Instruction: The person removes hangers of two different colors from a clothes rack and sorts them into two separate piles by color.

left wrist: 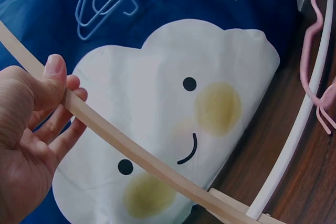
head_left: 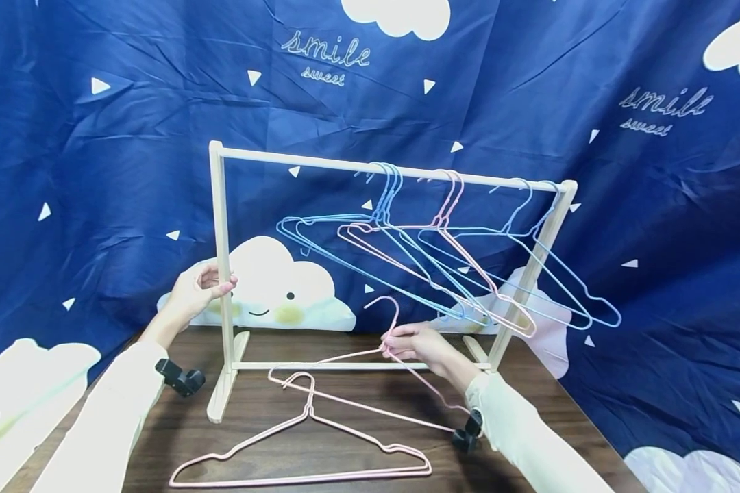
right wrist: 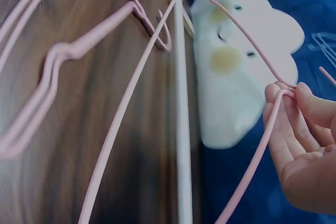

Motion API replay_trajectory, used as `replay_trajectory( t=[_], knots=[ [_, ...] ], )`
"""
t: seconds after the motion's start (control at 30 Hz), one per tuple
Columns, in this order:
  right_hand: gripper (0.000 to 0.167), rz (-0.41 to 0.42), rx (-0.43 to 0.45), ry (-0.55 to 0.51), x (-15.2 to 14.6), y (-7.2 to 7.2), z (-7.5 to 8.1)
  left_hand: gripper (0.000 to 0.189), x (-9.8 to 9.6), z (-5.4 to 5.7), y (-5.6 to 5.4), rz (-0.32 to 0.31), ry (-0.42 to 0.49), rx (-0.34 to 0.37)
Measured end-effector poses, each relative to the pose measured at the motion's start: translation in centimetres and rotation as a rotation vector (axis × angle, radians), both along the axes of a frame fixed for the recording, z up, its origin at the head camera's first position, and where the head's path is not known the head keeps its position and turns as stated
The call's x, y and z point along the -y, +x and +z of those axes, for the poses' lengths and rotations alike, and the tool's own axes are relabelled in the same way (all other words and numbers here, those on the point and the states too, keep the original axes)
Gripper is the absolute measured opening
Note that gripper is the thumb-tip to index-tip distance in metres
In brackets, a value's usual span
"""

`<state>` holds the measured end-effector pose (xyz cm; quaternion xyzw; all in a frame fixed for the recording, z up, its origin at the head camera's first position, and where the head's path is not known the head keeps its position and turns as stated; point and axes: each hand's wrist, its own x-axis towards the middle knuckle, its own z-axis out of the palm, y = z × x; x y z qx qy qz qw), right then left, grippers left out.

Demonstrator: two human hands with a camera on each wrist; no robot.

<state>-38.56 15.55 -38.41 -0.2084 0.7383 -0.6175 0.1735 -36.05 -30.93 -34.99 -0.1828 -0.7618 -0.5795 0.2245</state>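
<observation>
My left hand (head_left: 197,291) holds the left upright of a pale wooden clothes rack (head_left: 222,233), thumb on one side and fingers behind, as the left wrist view also shows. Near the rack's lower bar, my right hand (head_left: 422,346) pinches a pink hanger (head_left: 358,354) at its neck, just below the hook. That hanger is tilted and off the top bar. In the right wrist view the thumb and fingers (right wrist: 286,124) meet on the hanger's neck. More pink hangers (head_left: 308,477), apparently two overlapping, lie on the table in front of the rack.
Blue hangers (head_left: 379,212) and pink hangers (head_left: 447,222) hang from the top bar, middle to right. More blue hangers (head_left: 518,233) hang by the right upright. A dark wooden table (head_left: 370,394) carries the rack. Behind it is a blue cloth (head_left: 142,185) with clouds.
</observation>
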Motion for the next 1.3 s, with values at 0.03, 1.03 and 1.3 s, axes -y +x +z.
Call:
replay_trajectory(
  t=[0.03, 1.03, 1.3],
  knots=[
    [0.024, -0.004, 0.013, -0.003, 0.7, 0.2, -0.3, 0.027, 0.0, 0.0, 0.0, -0.002, 0.001, -0.001],
    [0.015, -0.014, 0.278, 0.1, 12.7, 4.3, -6.5, 0.027, 0.0, 0.2, -0.1, -0.016, 0.035, 0.034],
    [0.011, -0.156, 0.13, 0.247, 13.5, 5.3, -7.6, 0.028, 0.0, 0.1, 0.0, -0.025, 0.036, 0.025]
  ],
)
